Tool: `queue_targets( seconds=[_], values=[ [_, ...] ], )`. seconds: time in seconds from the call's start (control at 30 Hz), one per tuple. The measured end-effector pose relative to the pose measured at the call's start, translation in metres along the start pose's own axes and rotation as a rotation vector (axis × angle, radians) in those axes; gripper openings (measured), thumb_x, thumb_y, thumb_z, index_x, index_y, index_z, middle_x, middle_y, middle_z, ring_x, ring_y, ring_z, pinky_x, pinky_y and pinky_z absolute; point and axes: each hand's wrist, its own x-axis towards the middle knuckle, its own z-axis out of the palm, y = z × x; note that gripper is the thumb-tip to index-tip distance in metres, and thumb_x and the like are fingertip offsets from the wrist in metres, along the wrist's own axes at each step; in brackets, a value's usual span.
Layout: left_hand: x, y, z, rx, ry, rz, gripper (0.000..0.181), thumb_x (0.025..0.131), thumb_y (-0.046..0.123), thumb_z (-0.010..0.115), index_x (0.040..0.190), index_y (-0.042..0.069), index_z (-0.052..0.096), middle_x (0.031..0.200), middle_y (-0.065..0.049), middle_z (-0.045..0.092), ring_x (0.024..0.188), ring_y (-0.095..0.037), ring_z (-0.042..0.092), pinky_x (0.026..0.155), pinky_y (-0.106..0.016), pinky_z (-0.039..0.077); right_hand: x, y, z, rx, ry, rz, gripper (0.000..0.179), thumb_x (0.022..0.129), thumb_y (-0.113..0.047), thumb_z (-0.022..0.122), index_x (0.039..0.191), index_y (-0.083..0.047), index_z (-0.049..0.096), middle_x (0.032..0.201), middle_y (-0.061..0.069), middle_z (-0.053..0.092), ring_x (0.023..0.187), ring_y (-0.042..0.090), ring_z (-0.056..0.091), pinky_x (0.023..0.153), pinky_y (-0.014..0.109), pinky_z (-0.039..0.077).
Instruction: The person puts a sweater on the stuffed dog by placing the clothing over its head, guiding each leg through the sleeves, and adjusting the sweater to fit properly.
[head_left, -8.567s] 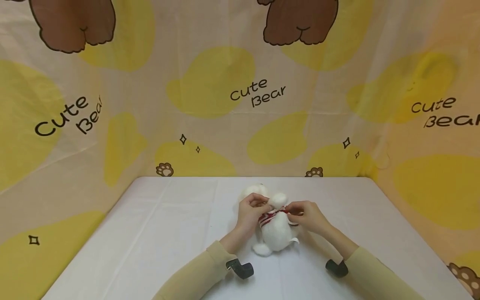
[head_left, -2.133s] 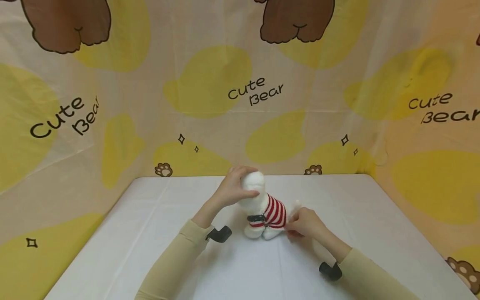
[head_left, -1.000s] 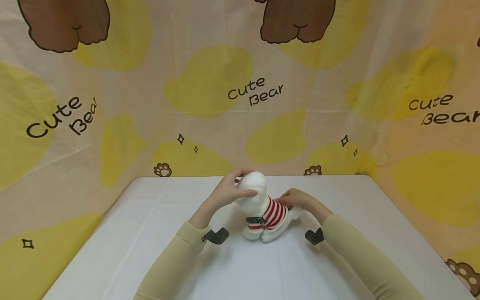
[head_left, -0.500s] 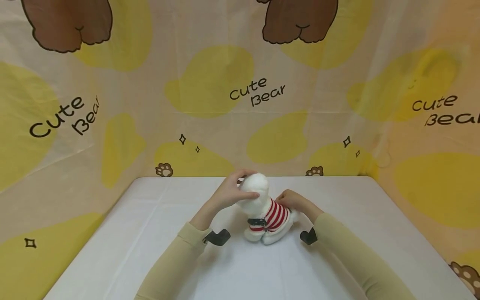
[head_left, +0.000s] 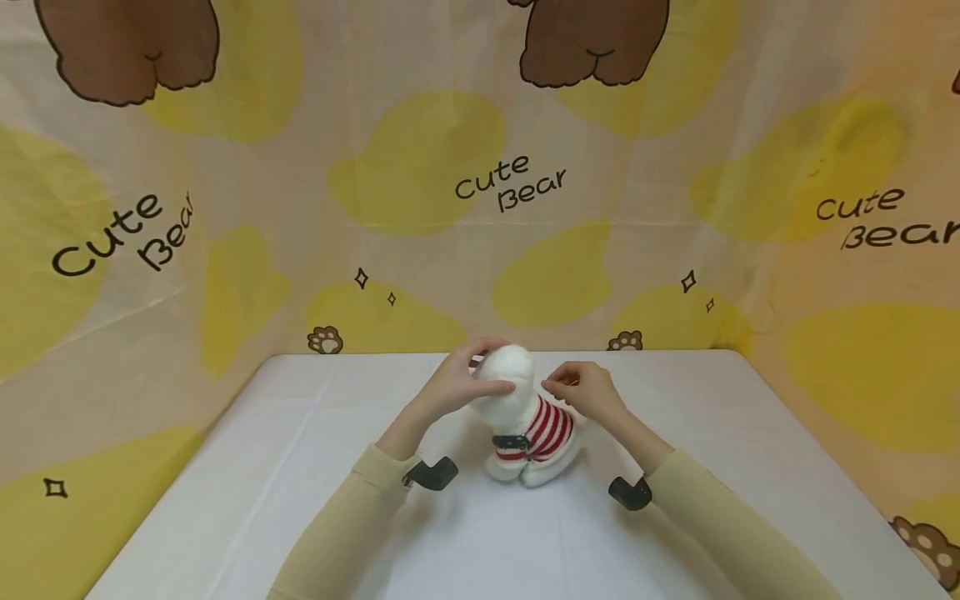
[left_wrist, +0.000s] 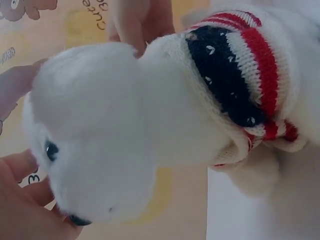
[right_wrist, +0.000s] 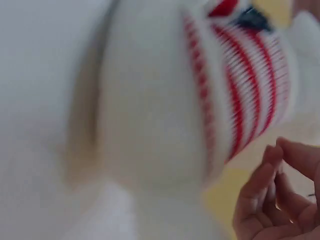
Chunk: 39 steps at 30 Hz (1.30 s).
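Note:
A white plush dog [head_left: 506,379] stands on the table with its head to the left. It wears a red-and-white striped knit sweater [head_left: 551,429] with a dark blue band at the chest. My left hand [head_left: 453,383] grips the dog's head, thumb on the near side and fingers round the far side; the left wrist view shows those fingers by its eye and nose. Behind the neck, above the sweater's back, is my right hand [head_left: 588,392]. In the right wrist view the right hand's fingers [right_wrist: 265,185] are curled, tips close together, apart from the sweater, with nothing visible between them.
A white cloth covers the table [head_left: 360,533]. Behind it and at both sides hangs a curtain [head_left: 420,167] printed with bears and yellow patches. Black camera mounts [head_left: 435,473] sit at both wrists.
The dog lay with its belly up 8.6 s ago and now stands upright. My right hand has moved from the rump to the sweater's back, then up off it towards the neck.

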Motion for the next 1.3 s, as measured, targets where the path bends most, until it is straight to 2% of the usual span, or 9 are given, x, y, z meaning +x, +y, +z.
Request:
queue_targets(
  seconds=[0.17, 0.37, 0.5, 0.57, 0.77, 0.9, 1.03, 1.17, 1.3],
  values=[
    [0.003, -0.010, -0.007, -0.054, -0.040, 0.016, 0.053, 0.080, 0.033, 0.075, 0.129, 0.026, 0.055, 0.129, 0.002, 0.056, 0.110, -0.026, 0.054, 0.085, -0.040, 0.050, -0.021, -0.024, 0.000, 0.024, -0.070, 0.022, 0.027, 0.086, -0.034, 0.068, 0.087, -0.007, 0.067, 0.076, 0.003, 0.066, 0.066, 0.011, 0.057, 0.056, 0.024, 0.045],
    [0.011, -0.034, -0.013, -0.160, -0.110, -0.022, 0.043, 0.093, 0.036, 0.058, 0.134, 0.023, 0.051, 0.130, -0.003, 0.056, 0.120, -0.022, 0.050, 0.101, -0.046, 0.040, -0.041, -0.044, 0.009, 0.170, -0.076, 0.135, 0.049, 0.092, -0.048, 0.055, 0.111, -0.004, 0.059, 0.095, 0.010, 0.065, 0.069, 0.014, 0.066, 0.061, 0.028, 0.054],
    [0.011, -0.046, -0.010, -0.203, -0.154, -0.059, 0.041, 0.096, 0.035, 0.051, 0.135, 0.024, 0.048, 0.128, -0.007, 0.054, 0.117, -0.022, 0.051, 0.100, -0.044, 0.039, -0.049, -0.055, 0.017, 0.139, -0.042, 0.077, 0.058, 0.087, -0.052, 0.060, 0.116, -0.002, 0.056, 0.097, 0.009, 0.063, 0.075, 0.015, 0.061, 0.063, 0.028, 0.050],
    [0.011, -0.048, -0.007, -0.219, -0.143, -0.063, 0.041, 0.095, 0.037, 0.052, 0.134, 0.025, 0.047, 0.128, -0.007, 0.054, 0.116, -0.023, 0.052, 0.098, -0.043, 0.041, -0.050, -0.058, 0.023, 0.107, -0.015, 0.037, 0.060, 0.084, -0.051, 0.065, 0.114, 0.000, 0.054, 0.094, 0.010, 0.061, 0.076, 0.014, 0.057, 0.061, 0.026, 0.047],
    [0.005, -0.044, 0.000, -0.238, -0.046, -0.050, 0.042, 0.091, 0.036, 0.060, 0.130, 0.026, 0.051, 0.128, -0.005, 0.055, 0.117, -0.022, 0.050, 0.093, -0.039, 0.044, -0.047, -0.056, 0.037, 0.074, 0.071, -0.022, 0.064, 0.077, -0.049, 0.073, 0.110, 0.000, 0.050, 0.094, 0.011, 0.051, 0.078, 0.017, 0.051, 0.061, 0.025, 0.044],
    [-0.003, -0.041, -0.003, -0.206, 0.024, -0.066, 0.043, 0.089, 0.034, 0.063, 0.129, 0.026, 0.053, 0.126, -0.006, 0.054, 0.110, -0.023, 0.049, 0.083, -0.035, 0.047, -0.041, -0.050, 0.044, 0.066, 0.104, -0.051, 0.063, 0.076, -0.050, 0.074, 0.110, -0.003, 0.052, 0.094, 0.010, 0.049, 0.082, 0.019, 0.047, 0.063, 0.026, 0.040],
    [-0.011, -0.043, -0.009, -0.183, 0.058, -0.053, 0.042, 0.090, 0.031, 0.062, 0.130, 0.022, 0.054, 0.125, -0.007, 0.054, 0.105, -0.022, 0.050, 0.084, -0.033, 0.045, -0.037, -0.043, 0.041, 0.129, 0.096, -0.083, 0.055, 0.078, -0.043, 0.074, 0.113, -0.006, 0.054, 0.097, 0.010, 0.053, 0.083, 0.020, 0.047, 0.066, 0.028, 0.040],
    [-0.018, -0.045, -0.012, -0.201, 0.078, -0.040, 0.040, 0.089, 0.025, 0.064, 0.128, 0.017, 0.057, 0.122, -0.008, 0.055, 0.103, -0.022, 0.053, 0.087, -0.035, 0.044, -0.033, -0.034, 0.032, 0.204, 0.067, -0.136, 0.052, 0.080, -0.034, 0.074, 0.122, -0.010, 0.056, 0.112, 0.009, 0.062, 0.096, 0.021, 0.057, 0.078, 0.034, 0.050],
    [-0.019, -0.043, -0.010, -0.221, 0.076, -0.022, 0.043, 0.085, 0.022, 0.068, 0.126, 0.015, 0.057, 0.129, -0.006, 0.054, 0.110, -0.024, 0.053, 0.089, -0.035, 0.046, -0.030, -0.022, 0.023, 0.265, 0.035, -0.174, 0.049, 0.081, -0.028, 0.074, 0.124, -0.011, 0.057, 0.120, 0.011, 0.063, 0.107, 0.027, 0.061, 0.090, 0.043, 0.051]
  ],
)
